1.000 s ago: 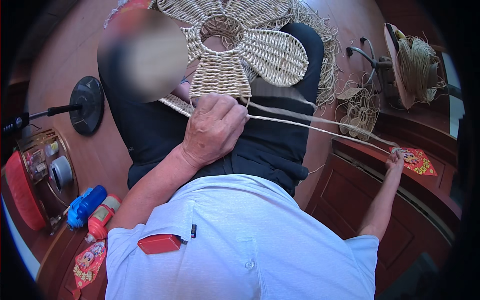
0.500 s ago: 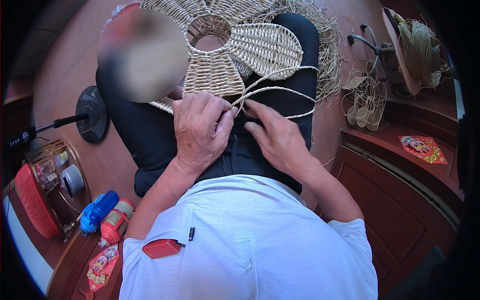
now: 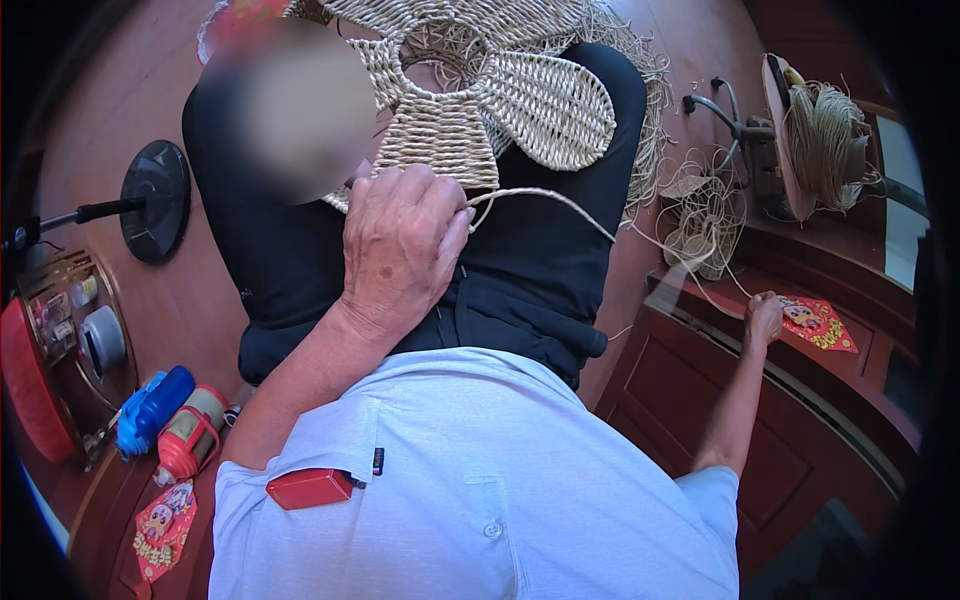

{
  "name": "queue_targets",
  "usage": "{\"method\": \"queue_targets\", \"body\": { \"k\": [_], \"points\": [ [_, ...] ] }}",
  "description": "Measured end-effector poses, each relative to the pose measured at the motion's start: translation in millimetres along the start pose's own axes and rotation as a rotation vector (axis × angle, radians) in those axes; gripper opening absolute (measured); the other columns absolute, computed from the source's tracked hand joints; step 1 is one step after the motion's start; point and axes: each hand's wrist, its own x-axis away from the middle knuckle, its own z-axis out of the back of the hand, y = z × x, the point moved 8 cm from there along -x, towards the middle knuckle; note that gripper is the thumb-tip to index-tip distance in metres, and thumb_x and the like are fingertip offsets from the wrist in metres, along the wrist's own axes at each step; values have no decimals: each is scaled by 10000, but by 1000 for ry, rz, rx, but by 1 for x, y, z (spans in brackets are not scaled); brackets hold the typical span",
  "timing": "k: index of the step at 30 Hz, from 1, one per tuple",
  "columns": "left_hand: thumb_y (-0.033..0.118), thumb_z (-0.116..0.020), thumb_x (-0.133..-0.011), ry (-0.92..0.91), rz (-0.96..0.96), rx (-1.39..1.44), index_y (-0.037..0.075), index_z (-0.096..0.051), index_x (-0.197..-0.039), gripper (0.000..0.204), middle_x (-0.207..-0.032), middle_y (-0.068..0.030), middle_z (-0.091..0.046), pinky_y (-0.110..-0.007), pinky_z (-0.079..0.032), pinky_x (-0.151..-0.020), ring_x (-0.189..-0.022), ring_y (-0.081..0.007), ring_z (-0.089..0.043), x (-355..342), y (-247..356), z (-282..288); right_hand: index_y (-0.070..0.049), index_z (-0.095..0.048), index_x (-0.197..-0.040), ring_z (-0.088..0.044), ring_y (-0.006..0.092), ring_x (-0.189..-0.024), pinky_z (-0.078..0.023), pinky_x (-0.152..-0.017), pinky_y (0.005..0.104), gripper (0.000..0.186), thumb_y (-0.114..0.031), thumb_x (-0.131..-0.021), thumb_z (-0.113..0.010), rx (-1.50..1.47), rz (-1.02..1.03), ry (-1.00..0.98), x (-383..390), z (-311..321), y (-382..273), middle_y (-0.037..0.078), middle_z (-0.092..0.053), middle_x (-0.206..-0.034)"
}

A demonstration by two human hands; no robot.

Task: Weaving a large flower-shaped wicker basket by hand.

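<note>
A petal-shaped woven straw piece [image 3: 440, 141] with a round opening in its middle rests over my knees. My left hand [image 3: 398, 240] is closed on the lower edge of its nearest petal, where the cord leaves the weave. From there a pale twisted straw cord [image 3: 553, 196] runs off to the right. My right hand [image 3: 764, 318] is stretched far out to the right, fingers pinched on the cord. Another petal [image 3: 556, 112] spreads over my right knee. A blurred round patch hides what lies left of the weaving.
Loose straw strands [image 3: 640, 130] lie on the floor beyond my right knee. A stand holds a bundle of straw cord [image 3: 828, 140] at the right. A black round base [image 3: 156, 200], a blue bottle [image 3: 163, 402] and a red bottle [image 3: 192, 432] stand at the left.
My right hand has swung from beside the weaving out to the far right, drawing the looped cord out long. My left hand stays at the petal's edge.
</note>
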Motion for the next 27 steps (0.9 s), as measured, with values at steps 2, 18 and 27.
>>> {"method": "queue_targets", "body": {
  "k": [2, 18, 27],
  "points": [
    [135, -844, -897, -16, -12, -13, 115, -683, -905, 162, -874, -39, -633, -429, -425, -799, -848, -265, -628, -1, 2, -1, -109, -771, -1119, -735, 424, -1092, -580, -922, 524, 202, -265, -1025, -684, -86, 102, 139, 4, 18, -13, 185, -766, -1151],
    [77, -802, -910, -91, 67, -36, 77, -697, -983, 128, -923, -86, -667, -440, -468, -803, -879, -308, -671, -2, -3, -1, 29, -711, -1310, -719, 90, -918, -604, -800, 258, 329, -154, -1047, -785, -1920, 459, -1156, 319, 163, -451, 42, -766, -1109],
    [-10, -767, -966, -15, 160, 119, 32, -759, -1107, 148, -1020, -104, -723, -375, -555, -738, -890, -234, -714, 11, -19, 22, 1, -816, -1122, -698, 76, -894, -581, -791, 250, 195, -142, -1023, -726, -1775, 495, -1202, 318, 162, -455, 28, -774, -1038]
  ]
}}
